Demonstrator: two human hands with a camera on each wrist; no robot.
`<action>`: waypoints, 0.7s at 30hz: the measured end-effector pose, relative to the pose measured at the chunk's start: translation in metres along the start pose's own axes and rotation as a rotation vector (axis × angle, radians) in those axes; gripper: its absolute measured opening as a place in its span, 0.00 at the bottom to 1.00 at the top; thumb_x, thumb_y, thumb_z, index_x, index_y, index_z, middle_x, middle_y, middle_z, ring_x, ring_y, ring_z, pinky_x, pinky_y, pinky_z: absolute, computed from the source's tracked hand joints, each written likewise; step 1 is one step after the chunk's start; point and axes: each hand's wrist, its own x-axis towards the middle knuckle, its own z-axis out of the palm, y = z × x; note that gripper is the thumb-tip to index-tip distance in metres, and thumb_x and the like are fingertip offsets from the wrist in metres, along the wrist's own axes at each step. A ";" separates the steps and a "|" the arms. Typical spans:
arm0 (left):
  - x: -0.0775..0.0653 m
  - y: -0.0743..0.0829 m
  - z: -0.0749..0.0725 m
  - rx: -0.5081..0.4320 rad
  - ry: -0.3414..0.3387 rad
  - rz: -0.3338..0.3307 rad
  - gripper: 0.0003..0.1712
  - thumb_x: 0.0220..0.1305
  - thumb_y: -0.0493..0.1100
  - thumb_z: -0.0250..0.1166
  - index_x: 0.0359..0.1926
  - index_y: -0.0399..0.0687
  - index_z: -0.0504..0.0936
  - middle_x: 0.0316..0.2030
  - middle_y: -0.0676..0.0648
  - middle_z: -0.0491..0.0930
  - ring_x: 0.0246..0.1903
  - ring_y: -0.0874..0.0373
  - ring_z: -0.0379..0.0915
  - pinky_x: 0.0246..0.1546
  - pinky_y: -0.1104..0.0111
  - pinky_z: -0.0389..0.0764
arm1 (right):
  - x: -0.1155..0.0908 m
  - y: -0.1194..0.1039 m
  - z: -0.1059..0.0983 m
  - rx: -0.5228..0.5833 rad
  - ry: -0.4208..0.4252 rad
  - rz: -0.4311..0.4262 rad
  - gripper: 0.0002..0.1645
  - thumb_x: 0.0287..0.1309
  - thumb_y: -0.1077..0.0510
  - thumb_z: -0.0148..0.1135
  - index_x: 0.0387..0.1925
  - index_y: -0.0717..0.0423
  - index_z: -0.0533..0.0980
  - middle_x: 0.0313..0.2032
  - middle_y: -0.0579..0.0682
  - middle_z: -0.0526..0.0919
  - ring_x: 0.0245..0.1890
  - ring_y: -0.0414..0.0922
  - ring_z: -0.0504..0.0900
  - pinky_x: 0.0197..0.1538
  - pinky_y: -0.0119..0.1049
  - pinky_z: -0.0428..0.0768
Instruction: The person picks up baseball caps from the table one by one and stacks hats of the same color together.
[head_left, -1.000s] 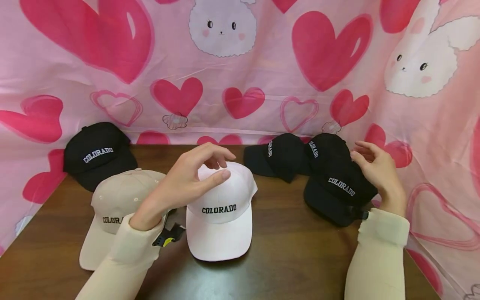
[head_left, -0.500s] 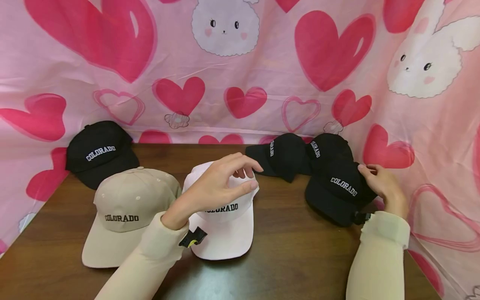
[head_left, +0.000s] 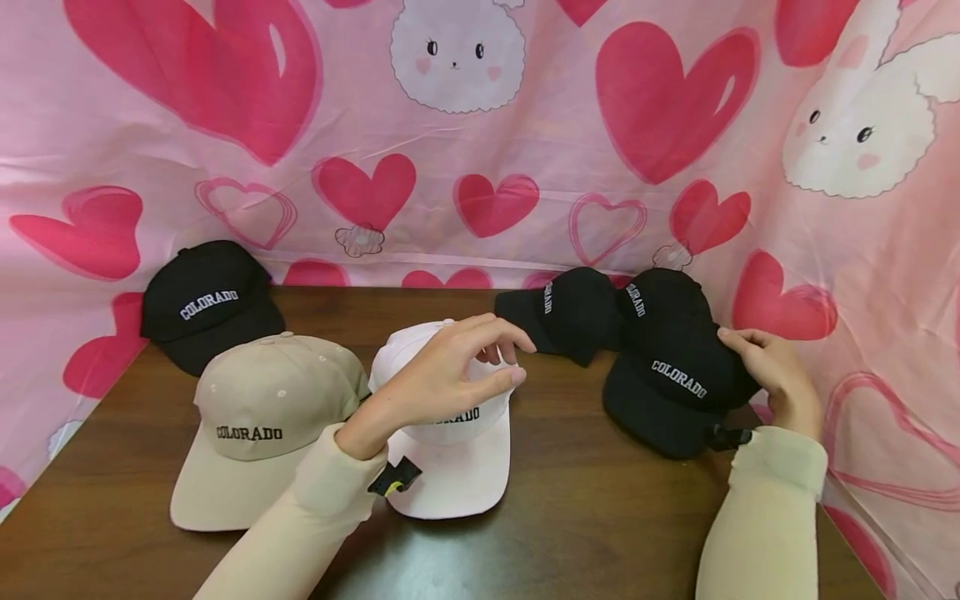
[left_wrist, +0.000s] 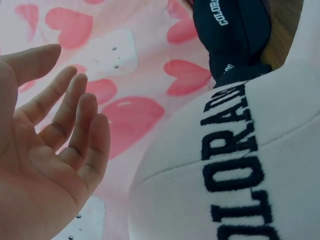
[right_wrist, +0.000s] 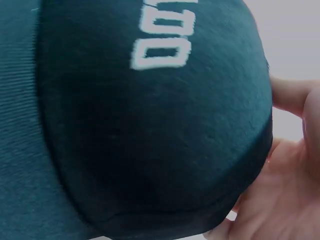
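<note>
At the right of the head view, my right hand (head_left: 776, 375) grips the back of a black baseball cap (head_left: 654, 412) lettered COLORADO. In the right wrist view the thumb (right_wrist: 290, 94) lies against this cap's crown (right_wrist: 165, 125), and the other fingers are partly hidden behind it. My left hand (head_left: 450, 367) hovers over a white baseball cap (head_left: 459, 483), fingers loosely bent and holding nothing. From the left wrist, that hand (left_wrist: 55, 150) appears beside the white crown (left_wrist: 170, 200), with a gap between them. It hides part of the white cap's lettering in the head view.
A beige cap (head_left: 277, 383) sits left of the white one, with a black cap (head_left: 210, 308) behind it. Two more black caps (head_left: 581, 308) (head_left: 667, 296) stand at the back right, overlapping the gripped one. A pink heart-print cloth (head_left: 480, 125) borders the wooden table (head_left: 570, 483).
My left hand has moved right, from between the beige and white caps to over the white cap. My right hand has closed on the front black cap, which has shifted slightly left.
</note>
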 end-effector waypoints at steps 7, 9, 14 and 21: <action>0.001 0.001 0.003 -0.013 0.001 0.009 0.13 0.63 0.50 0.64 0.48 0.64 0.76 0.34 0.67 0.73 0.36 0.66 0.70 0.40 0.69 0.74 | -0.009 -0.019 -0.005 0.146 0.081 -0.126 0.25 0.65 0.41 0.55 0.53 0.54 0.73 0.37 0.34 0.78 0.37 0.39 0.74 0.41 0.29 0.74; 0.002 0.001 0.004 -0.019 0.006 0.010 0.12 0.64 0.49 0.64 0.48 0.64 0.76 0.33 0.67 0.73 0.36 0.67 0.70 0.40 0.69 0.74 | -0.013 -0.027 -0.006 0.211 0.097 -0.194 0.16 0.65 0.47 0.57 0.48 0.52 0.75 0.30 0.33 0.81 0.30 0.36 0.78 0.35 0.23 0.76; 0.004 0.002 0.007 -0.062 0.013 -0.015 0.11 0.64 0.48 0.63 0.48 0.64 0.76 0.33 0.66 0.74 0.36 0.69 0.70 0.41 0.70 0.74 | -0.025 -0.048 -0.008 0.206 0.156 -0.353 0.12 0.65 0.55 0.59 0.46 0.56 0.75 0.27 0.37 0.82 0.24 0.38 0.79 0.30 0.23 0.77; 0.013 0.007 0.012 -0.154 0.008 -0.030 0.13 0.65 0.46 0.63 0.49 0.61 0.76 0.35 0.64 0.75 0.37 0.69 0.72 0.43 0.69 0.76 | -0.043 -0.069 -0.012 0.179 0.181 -0.463 0.12 0.64 0.61 0.59 0.47 0.62 0.74 0.27 0.40 0.80 0.22 0.39 0.77 0.26 0.25 0.77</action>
